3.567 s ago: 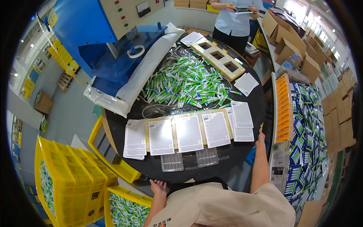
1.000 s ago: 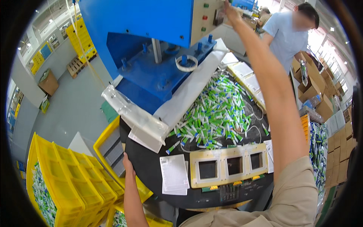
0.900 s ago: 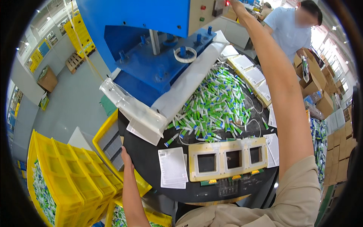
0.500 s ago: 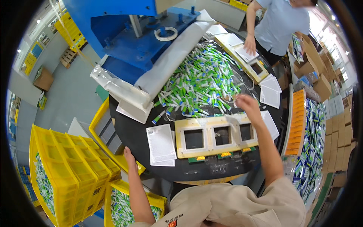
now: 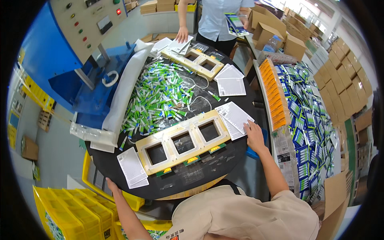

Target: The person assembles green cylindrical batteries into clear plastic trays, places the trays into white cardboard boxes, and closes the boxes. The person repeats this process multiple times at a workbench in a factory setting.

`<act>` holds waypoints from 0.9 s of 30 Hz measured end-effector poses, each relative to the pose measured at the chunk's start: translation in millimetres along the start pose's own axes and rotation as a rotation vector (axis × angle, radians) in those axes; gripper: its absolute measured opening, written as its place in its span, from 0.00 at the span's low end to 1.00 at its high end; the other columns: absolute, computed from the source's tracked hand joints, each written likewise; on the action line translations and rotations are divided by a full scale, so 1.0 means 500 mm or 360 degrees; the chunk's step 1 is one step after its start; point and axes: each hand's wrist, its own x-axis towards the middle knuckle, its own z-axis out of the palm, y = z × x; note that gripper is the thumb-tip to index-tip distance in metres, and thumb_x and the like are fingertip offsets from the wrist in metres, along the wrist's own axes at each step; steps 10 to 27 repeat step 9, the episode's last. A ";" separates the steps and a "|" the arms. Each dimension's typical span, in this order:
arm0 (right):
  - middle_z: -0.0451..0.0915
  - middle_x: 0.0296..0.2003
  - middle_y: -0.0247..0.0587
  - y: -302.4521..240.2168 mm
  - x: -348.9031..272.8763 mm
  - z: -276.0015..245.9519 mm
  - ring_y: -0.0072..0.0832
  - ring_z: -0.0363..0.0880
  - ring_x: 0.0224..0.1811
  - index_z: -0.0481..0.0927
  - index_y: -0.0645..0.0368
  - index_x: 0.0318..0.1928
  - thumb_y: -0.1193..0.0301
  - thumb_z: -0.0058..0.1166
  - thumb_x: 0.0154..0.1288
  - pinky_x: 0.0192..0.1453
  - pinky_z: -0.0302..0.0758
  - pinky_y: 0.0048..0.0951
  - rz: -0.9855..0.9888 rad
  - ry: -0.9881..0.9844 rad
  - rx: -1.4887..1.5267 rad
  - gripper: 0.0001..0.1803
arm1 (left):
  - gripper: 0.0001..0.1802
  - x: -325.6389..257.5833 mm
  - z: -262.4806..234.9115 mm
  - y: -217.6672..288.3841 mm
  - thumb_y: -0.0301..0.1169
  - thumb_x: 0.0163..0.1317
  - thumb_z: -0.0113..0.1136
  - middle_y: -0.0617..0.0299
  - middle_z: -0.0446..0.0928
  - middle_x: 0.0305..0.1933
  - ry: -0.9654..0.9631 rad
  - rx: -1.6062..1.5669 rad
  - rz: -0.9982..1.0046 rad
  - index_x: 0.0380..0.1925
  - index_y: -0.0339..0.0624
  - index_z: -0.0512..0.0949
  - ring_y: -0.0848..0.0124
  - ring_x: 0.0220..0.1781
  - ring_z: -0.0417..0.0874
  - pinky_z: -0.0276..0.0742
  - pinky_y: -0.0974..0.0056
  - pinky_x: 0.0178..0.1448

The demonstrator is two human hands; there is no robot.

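Observation:
My right hand [image 5: 254, 136] touches the right edge of a fanned stack of white printed cards [image 5: 233, 117], its fingers stretched out. Left of the stack lies a pale yellow frame [image 5: 163, 141] with three rectangular openings, and small green-and-yellow tabs [image 5: 192, 161] stick out along its near side. Another few white cards [image 5: 132, 167] lie at the frame's left end. At the table's left edge is my left hand [image 5: 111, 185], seen nearly edge-on with fingers extended and nothing visible in it. Beyond the frame spreads a large heap of small green-and-white tubes [image 5: 156, 90] with blue ends.
Across the black round table [image 5: 224, 168], a person [image 5: 218, 20] rests one hand on cards beside a second frame [image 5: 194, 62] and holds packs in the other. A blue press [image 5: 92, 92] stands left, yellow crates [image 5: 74, 208] lower left, a bin of blue-green packs [image 5: 304, 132] right.
My view has turned to the right. My right hand has moved from above the tubes to the card stack at the right. My left hand stays by the table edge.

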 end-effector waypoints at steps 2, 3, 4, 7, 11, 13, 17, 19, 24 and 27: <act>0.68 0.70 0.55 -0.004 0.008 0.007 0.49 0.63 0.75 0.69 0.62 0.69 0.82 0.57 0.58 0.77 0.59 0.56 -0.0089 -0.0088 -0.0194 0.35 | 0.34 -0.050 0.010 0.040 0.50 0.82 0.39 0.40 0.74 0.68 0.0294 0.0581 0.0084 0.66 0.26 0.70 0.47 0.65 0.78 0.74 0.52 0.68; 0.67 0.71 0.55 -0.002 0.018 0.008 0.48 0.62 0.76 0.67 0.61 0.71 0.82 0.58 0.57 0.78 0.56 0.58 -0.0097 -0.0145 -0.0197 0.38 | 0.30 -0.086 0.019 0.067 0.46 0.79 0.48 0.37 0.74 0.66 0.0563 0.1153 0.0377 0.63 0.24 0.72 0.45 0.63 0.78 0.74 0.50 0.66; 0.66 0.72 0.55 -0.004 0.037 0.010 0.47 0.61 0.78 0.66 0.60 0.72 0.83 0.58 0.57 0.80 0.54 0.60 -0.0110 -0.0216 -0.0209 0.40 | 0.28 -0.131 0.039 0.087 0.43 0.78 0.50 0.39 0.76 0.63 0.0569 0.1138 0.0810 0.60 0.25 0.73 0.45 0.61 0.79 0.74 0.50 0.65; 0.67 0.71 0.56 -0.038 0.052 -0.034 0.46 0.62 0.77 0.71 0.62 0.68 0.82 0.63 0.52 0.79 0.54 0.60 -0.0179 -0.0130 -0.0287 0.39 | 0.19 -0.300 0.090 0.117 0.34 0.74 0.56 0.45 0.80 0.53 0.0330 0.0964 0.1555 0.54 0.26 0.76 0.47 0.56 0.81 0.74 0.51 0.63; 0.72 0.66 0.56 -0.096 0.053 -0.086 0.47 0.68 0.72 0.74 0.62 0.64 0.82 0.63 0.50 0.76 0.59 0.60 -0.0168 -0.0257 -0.0026 0.36 | 0.15 -0.400 0.096 0.124 0.29 0.73 0.57 0.47 0.81 0.49 0.0089 0.0830 0.1503 0.52 0.28 0.76 0.48 0.54 0.81 0.74 0.51 0.63; 0.72 0.66 0.56 -0.096 0.053 -0.086 0.47 0.68 0.72 0.74 0.62 0.64 0.82 0.63 0.50 0.76 0.59 0.60 -0.0168 -0.0257 -0.0026 0.36 | 0.15 -0.400 0.096 0.124 0.29 0.73 0.57 0.47 0.81 0.49 0.0089 0.0830 0.1503 0.52 0.28 0.76 0.48 0.54 0.81 0.74 0.51 0.63; 0.72 0.66 0.56 -0.096 0.053 -0.086 0.47 0.68 0.72 0.74 0.62 0.64 0.82 0.63 0.50 0.76 0.59 0.60 -0.0168 -0.0257 -0.0026 0.36 | 0.15 -0.400 0.096 0.124 0.29 0.73 0.57 0.47 0.81 0.49 0.0089 0.0830 0.1503 0.52 0.28 0.76 0.48 0.54 0.81 0.74 0.51 0.63; 0.72 0.66 0.56 -0.096 0.053 -0.086 0.47 0.68 0.72 0.74 0.62 0.64 0.82 0.63 0.50 0.76 0.59 0.60 -0.0168 -0.0257 -0.0026 0.36 | 0.15 -0.400 0.096 0.124 0.29 0.73 0.57 0.47 0.81 0.49 0.0089 0.0830 0.1503 0.52 0.28 0.76 0.48 0.54 0.81 0.74 0.51 0.63; 0.72 0.66 0.56 -0.096 0.053 -0.086 0.47 0.68 0.72 0.74 0.62 0.64 0.82 0.63 0.50 0.76 0.59 0.60 -0.0168 -0.0257 -0.0026 0.36 | 0.15 -0.400 0.096 0.124 0.29 0.73 0.57 0.47 0.81 0.49 0.0089 0.0830 0.1503 0.52 0.28 0.76 0.48 0.54 0.81 0.74 0.51 0.63; 0.72 0.66 0.56 -0.096 0.053 -0.086 0.47 0.68 0.72 0.74 0.62 0.64 0.82 0.63 0.50 0.76 0.59 0.60 -0.0168 -0.0257 -0.0026 0.36 | 0.15 -0.400 0.096 0.124 0.29 0.73 0.57 0.47 0.81 0.49 0.0089 0.0830 0.1503 0.52 0.28 0.76 0.48 0.54 0.81 0.74 0.51 0.63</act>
